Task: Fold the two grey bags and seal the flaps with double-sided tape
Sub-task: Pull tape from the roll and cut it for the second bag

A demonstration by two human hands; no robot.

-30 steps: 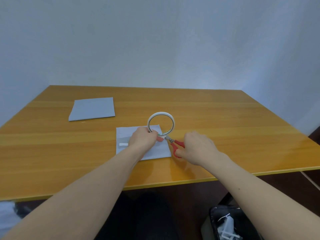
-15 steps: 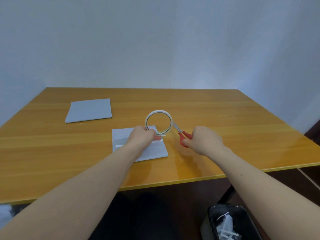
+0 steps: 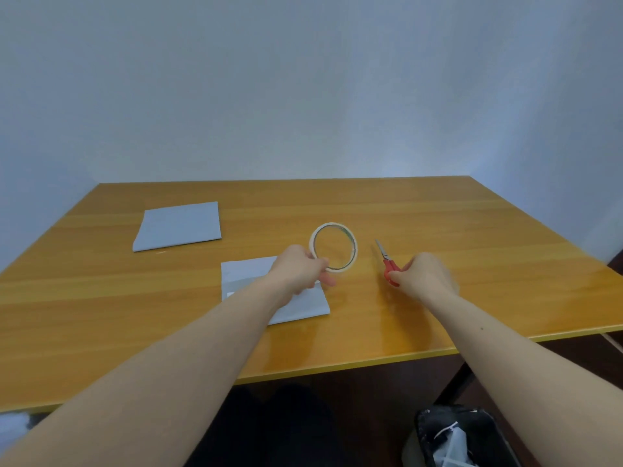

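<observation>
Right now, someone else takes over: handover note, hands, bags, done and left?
Left hand grips the tape roll, held upright over the near grey bag.
Right hand grips the red scissors, blades pointing away, apart from the roll.
Near grey bag lies under the left forearm, a white strip near its left edge.
Far grey bag lies flat at far left, looks folded.
Left: whether either flap is sealed cannot be told; check both.

Wooden table [image 3: 438,224]; black bin [image 3: 462,436] on floor, lower right.
</observation>
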